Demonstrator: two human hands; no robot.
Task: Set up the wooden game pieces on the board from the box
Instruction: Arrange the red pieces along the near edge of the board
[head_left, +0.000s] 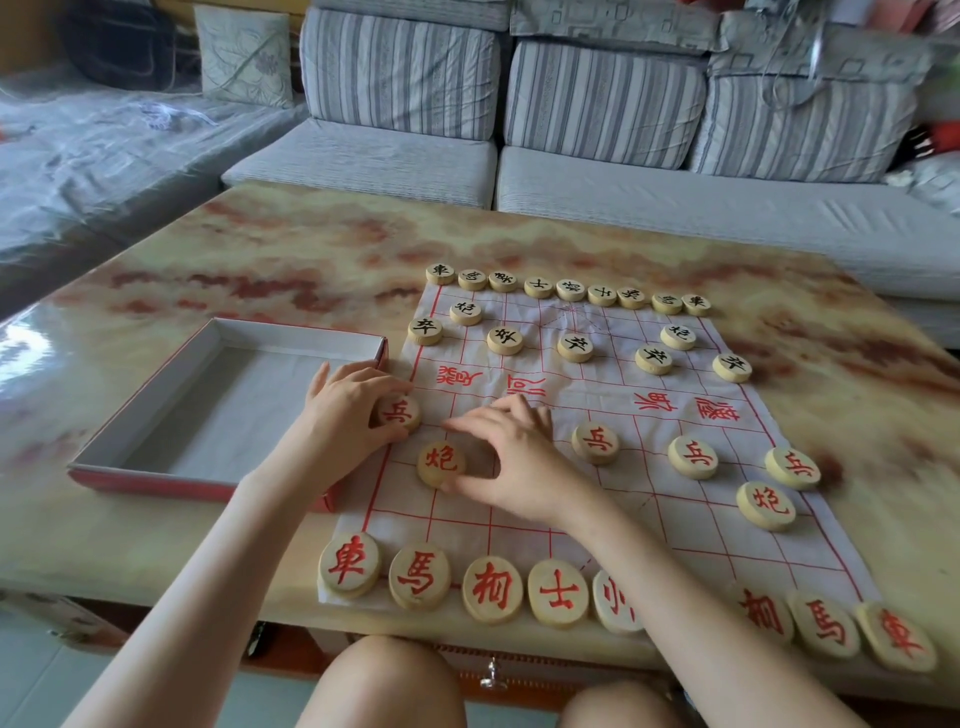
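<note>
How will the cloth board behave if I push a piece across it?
Probably floppy: the cloth board lies creased with a wavy edge, so it may bunch. The red cannon piece is a flat disc, unlikely to roll or tip.

This is a home living room. The low table (260, 249) has a glossy marble-patterned top in cream and rust, the kind that stands in front of seating. Just behind the table runs a long grey fabric sofa (675, 202) with fat striped back cushions (400, 73). To the table's far left a sofa section lies under a clear plastic sheet (104, 150), with an embroidered pillow (244, 54) propped at its back. Pale floor (31, 691) shows below the table's near edge. A cloth game board (675, 519) lies spread on the table.
</note>
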